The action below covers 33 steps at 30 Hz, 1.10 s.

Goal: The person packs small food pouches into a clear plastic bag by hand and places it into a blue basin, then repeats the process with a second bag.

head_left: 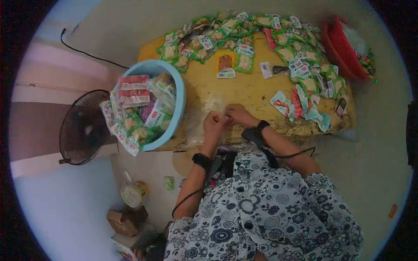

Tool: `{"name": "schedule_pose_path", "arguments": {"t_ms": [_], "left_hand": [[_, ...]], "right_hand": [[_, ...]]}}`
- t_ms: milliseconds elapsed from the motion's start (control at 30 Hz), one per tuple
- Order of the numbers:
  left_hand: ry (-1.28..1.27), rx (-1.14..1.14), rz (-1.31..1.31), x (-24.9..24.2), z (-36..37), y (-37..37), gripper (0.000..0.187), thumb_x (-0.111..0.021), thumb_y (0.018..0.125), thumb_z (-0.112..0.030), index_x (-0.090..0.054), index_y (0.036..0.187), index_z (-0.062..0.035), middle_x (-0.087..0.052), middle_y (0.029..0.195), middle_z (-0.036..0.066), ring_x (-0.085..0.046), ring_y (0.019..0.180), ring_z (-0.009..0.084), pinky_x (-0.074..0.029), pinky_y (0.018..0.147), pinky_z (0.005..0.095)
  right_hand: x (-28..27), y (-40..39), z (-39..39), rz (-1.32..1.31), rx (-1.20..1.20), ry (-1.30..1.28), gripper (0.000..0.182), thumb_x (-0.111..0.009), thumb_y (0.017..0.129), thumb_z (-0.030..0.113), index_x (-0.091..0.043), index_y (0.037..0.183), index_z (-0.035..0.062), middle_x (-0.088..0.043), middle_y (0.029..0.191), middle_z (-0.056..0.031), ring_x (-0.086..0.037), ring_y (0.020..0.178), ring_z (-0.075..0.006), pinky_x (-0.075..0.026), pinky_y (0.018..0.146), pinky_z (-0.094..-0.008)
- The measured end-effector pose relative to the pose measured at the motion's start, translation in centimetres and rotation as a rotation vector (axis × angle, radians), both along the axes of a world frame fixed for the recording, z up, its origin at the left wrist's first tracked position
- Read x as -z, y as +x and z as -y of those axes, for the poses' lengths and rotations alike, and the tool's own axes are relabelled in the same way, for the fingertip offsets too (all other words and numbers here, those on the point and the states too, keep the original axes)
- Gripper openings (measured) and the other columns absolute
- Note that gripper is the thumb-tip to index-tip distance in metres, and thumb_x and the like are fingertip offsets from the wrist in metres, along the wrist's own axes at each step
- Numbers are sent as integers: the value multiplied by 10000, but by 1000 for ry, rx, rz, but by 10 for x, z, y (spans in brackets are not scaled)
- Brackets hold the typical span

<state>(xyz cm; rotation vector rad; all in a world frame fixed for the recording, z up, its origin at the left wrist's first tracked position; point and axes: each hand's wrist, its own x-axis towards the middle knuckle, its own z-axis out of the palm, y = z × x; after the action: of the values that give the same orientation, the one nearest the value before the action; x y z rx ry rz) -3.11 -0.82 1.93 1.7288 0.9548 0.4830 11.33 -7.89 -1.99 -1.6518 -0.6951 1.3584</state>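
Observation:
Over the front edge of the yellow table [198, 89], my left hand [214, 125] and my right hand [239, 116] meet with fingertips close together. Both are closed in a pinch on a clear plastic bag [196, 124], which spreads out to the left and is hard to see against the yellow wood. Ahead of my hands lie an orange-brown food packet [226, 65] and a green-edged food packet [245, 61]. To the left stands a light blue basin [179, 102], heaped with red, white and green packets.
Green-edged packets [300, 56] cover the table's back and right side. Blue and red packets [300, 104] lie at right front. A red basket [337, 52] stands beyond the right edge. At left is a black fan [85, 128]; a box [126, 221] and a tub [132, 195] sit below.

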Motion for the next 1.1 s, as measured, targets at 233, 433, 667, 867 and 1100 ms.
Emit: {"name": "schedule_pose_path", "arguments": {"t_ms": [233,433,667,867,1100], "left_hand": [[-304,62,25,49,-1,21,161,-718,757,-124,-594,715,-30,-588,673,32,-537,647,93,-447,577,282],[-335,254,23,22,-4,16,56,-672,785,-53,-695,830,-28,-657,768,13,-586,707,94,-468,664,254],[-432,248,43,36,0,18,114,-669,844,-136,-733,894,-56,-701,875,30,-633,784,131,-508,739,294],[-453,199,-45,24,2,20,132,-734,810,-149,-695,860,-34,-668,804,6,-577,741,75,-469,690,236],[-461,213,-48,37,-1,13,142,-731,820,-184,-696,859,-52,-672,822,6,-590,760,97,-480,710,256]], "right_hand": [[-19,26,32,-129,153,-68,210,-596,942,252,-621,953,43,-660,860,-31,-631,744,-111,-513,631,-256],[-3,9,41,-26,156,101,222,-556,961,246,-634,943,39,-633,817,-5,-581,730,-73,-501,646,-246],[11,25,48,52,136,59,223,-572,955,236,-648,930,27,-632,811,-6,-589,746,-75,-503,654,-245],[2,25,55,-88,229,-10,181,-601,933,193,-653,960,22,-658,835,-22,-604,727,-89,-486,582,-244],[-2,21,46,-159,162,53,144,-622,913,178,-640,942,38,-655,820,-20,-589,702,-92,-470,608,-244]]}}
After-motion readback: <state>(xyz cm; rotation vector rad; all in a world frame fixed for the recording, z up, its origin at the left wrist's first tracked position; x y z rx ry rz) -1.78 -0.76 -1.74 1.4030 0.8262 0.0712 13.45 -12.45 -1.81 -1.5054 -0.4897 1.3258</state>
